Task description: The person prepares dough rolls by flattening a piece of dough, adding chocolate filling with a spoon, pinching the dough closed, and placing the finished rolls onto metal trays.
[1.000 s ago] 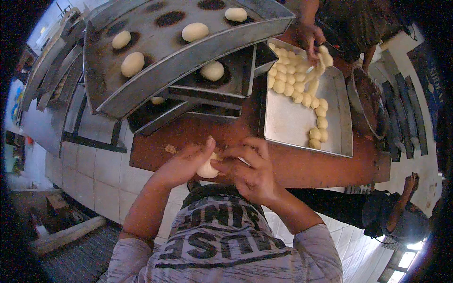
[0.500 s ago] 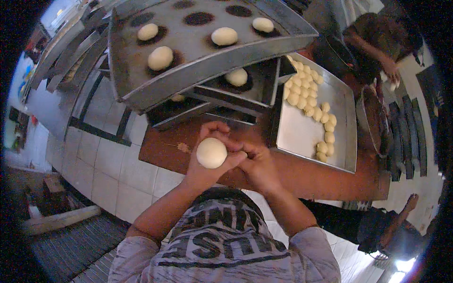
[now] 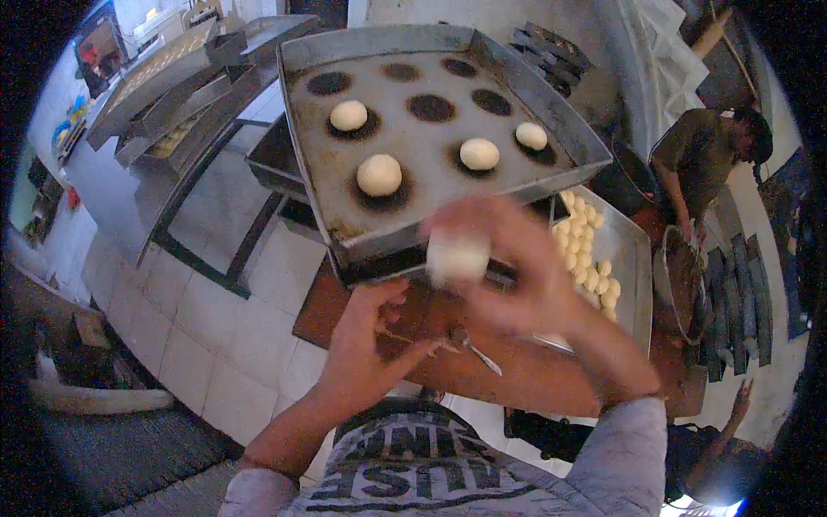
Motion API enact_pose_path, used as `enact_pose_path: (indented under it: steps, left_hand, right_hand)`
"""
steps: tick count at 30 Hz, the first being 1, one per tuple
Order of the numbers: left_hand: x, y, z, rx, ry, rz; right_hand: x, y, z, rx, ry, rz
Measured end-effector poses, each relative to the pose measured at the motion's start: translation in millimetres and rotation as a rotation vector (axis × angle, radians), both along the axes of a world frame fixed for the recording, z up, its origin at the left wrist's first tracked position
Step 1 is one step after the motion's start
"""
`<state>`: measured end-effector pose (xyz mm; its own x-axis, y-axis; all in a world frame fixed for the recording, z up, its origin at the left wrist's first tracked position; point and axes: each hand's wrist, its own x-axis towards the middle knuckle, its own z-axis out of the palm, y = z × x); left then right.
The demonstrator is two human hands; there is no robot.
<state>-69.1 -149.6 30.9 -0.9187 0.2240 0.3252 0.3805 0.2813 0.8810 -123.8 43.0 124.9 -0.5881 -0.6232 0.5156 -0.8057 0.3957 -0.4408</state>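
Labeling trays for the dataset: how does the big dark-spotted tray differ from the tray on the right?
The spotted tray holds four widely spaced dough balls on dark round marks, with other marks bare; the right tray holds many small dough pieces packed close together. The spotted tray is stained dark and sits raised and tilted on stacked trays; the right tray looks cleaner and lies lower on the brown table. Both are rimmed rectangular metal.

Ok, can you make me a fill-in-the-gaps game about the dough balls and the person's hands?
1. The right hand holds a ball of ____.
2. The big dark baking tray has ____ dough balls lying on it.
3. The left hand holds a small metal ____ over the brown table.
4. The lighter tray to the right holds many ____ dough pieces.

Missing words: dough; four; spoon; small
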Motion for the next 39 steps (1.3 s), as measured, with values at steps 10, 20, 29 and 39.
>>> enact_pose_path:
  steps: [10, 20, 29, 39]
  left_hand:
    - [18.4, -76.6, -37.1, -0.101, -0.229, -0.050]
    - [-1.5, -65.0, -39.6, -0.145, -0.158, -0.250]
    - [-4.2, -16.1, -33.0, -0.269, 0.014, -0.395]
    - [-42.3, 223.2, -51.1, -0.212, 0.371, -0.546]
  right_hand:
    - [-207.1, -2.3, -7.1, 0.500, -0.061, -0.649]
    - [-179.4, 31.4, 23.5, 0.311, 0.608, -0.701]
    - [113.0, 44.1, -95.1, 0.362, -0.466, -0.553]
    - [183.0, 92.5, -221.4, 0.012, -0.670, -0.818]
